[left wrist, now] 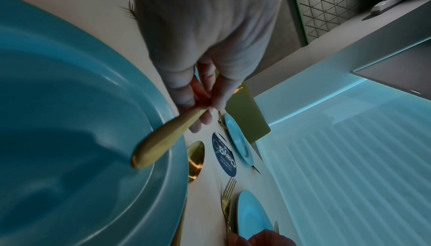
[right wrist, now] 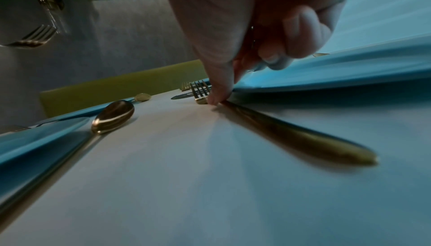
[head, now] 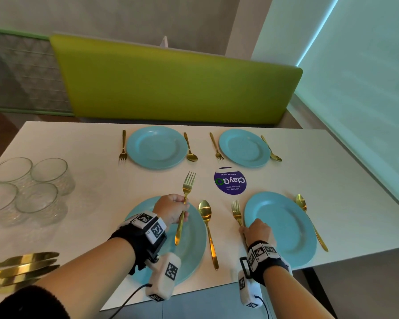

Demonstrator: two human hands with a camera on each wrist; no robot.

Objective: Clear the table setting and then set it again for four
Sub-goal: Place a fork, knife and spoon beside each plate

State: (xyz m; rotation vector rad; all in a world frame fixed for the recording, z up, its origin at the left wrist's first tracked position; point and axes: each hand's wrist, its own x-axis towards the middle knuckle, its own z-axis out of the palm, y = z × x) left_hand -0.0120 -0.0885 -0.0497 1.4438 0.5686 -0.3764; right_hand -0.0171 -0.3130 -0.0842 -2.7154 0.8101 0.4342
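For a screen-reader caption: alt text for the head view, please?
Left hand holds a gold fork above a blue plate; right hand pinches another fork lying on the white table.

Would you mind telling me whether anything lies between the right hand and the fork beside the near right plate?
Nothing visible does: the right hand already touches that fork on its handle, beside the plate.

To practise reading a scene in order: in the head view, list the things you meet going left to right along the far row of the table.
Fork → blue plate → spoon → second fork → second blue plate → second spoon.
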